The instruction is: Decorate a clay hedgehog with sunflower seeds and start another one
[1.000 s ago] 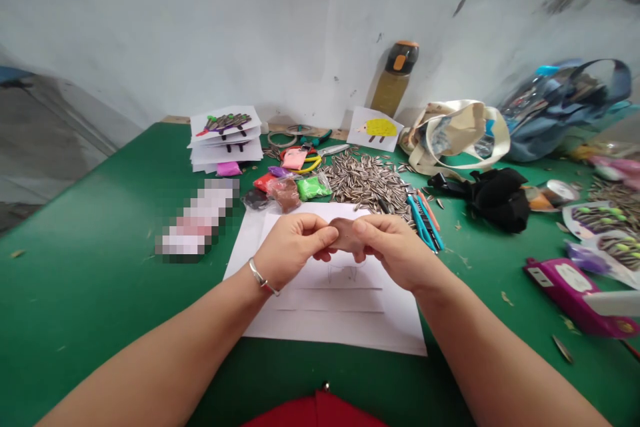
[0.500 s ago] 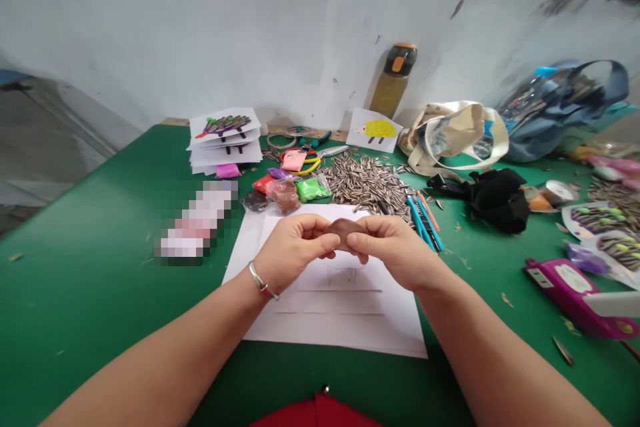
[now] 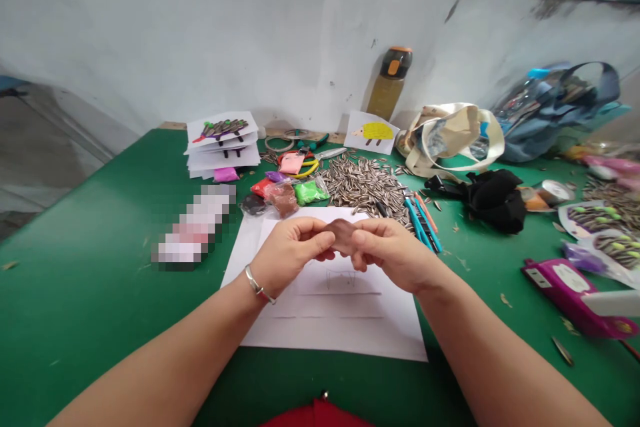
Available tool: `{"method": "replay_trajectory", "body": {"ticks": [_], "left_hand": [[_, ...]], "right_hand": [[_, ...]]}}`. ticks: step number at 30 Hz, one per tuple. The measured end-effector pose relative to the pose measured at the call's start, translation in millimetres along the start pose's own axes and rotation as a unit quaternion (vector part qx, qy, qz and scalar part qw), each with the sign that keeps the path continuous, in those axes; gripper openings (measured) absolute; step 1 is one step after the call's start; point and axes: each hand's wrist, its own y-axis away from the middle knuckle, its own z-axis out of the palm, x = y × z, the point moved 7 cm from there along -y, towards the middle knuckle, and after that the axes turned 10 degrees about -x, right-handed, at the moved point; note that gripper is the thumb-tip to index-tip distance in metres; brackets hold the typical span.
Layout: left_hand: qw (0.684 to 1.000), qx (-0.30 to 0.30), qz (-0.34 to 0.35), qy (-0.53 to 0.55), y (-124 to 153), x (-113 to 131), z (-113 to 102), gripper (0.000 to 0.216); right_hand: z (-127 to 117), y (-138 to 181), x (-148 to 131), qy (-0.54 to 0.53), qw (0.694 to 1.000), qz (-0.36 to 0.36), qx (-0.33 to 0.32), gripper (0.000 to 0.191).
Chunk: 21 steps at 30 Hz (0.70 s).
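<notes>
A flattened piece of brown modelling clay (image 3: 343, 235) is held up between both hands, above white paper sheets (image 3: 330, 327) with faint pencil lines. My left hand (image 3: 295, 240) pinches its left edge between thumb and fingers. On the other edge, my right hand (image 3: 383, 243) grips with the thumb on top and fingers curled beneath. Bagged brown clay (image 3: 283, 197) and bagged green clay (image 3: 311, 192) lie just beyond the paper. Beside them spreads a heap of striped sunflower seeds (image 3: 365, 180).
At the back left is a stack of seed-decorated cards (image 3: 223, 133). A hedgehog drawing (image 3: 371, 132) leans near a bottle (image 3: 390, 83) by the wall. Blue-handled tools (image 3: 423, 223), a black cloth item (image 3: 495, 200), a cream bag (image 3: 453, 137) and a magenta device (image 3: 570, 293) occupy the right.
The thumbs and fingers have shifted on the brown clay, and more of its surface shows between them. The right fingers are more curled. The view has tilted slightly.
</notes>
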Motion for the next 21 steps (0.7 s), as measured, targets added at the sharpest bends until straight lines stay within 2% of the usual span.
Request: {"method": "replay_trajectory", "body": {"ticks": [3,7,12,17,21], "left_hand": [[1.0,0.0,-0.001,0.004,-0.8,-1.3,0.5,0.024],[1.0,-0.009,-0.007,0.013,-1.1,-2.4,3.8,0.026],[1.0,-0.001,0.004,-0.004,-0.2,0.3,3.3,0.016],[0.999,0.011,0.026,-0.019,-0.4,3.5,0.2,0.015],[1.0,-0.002,0.018,-0.015,0.3,2.7,2.1,0.022]], "right_hand": [[2.3,-1.0,-1.4,0.013,1.0,-0.004,0.006,0.02],[3.2,-1.2,-3.7,0.034,0.999,0.002,0.015,0.014],[0.5,0.0,-5.1,0.056,0.998,0.015,0.028,0.015],[3.0,-0.6,-2.3,0.025,1.0,0.016,-0.003,0.027],[2.5,-0.8,-2.5,0.037,0.999,0.014,0.004,0.019]]}}
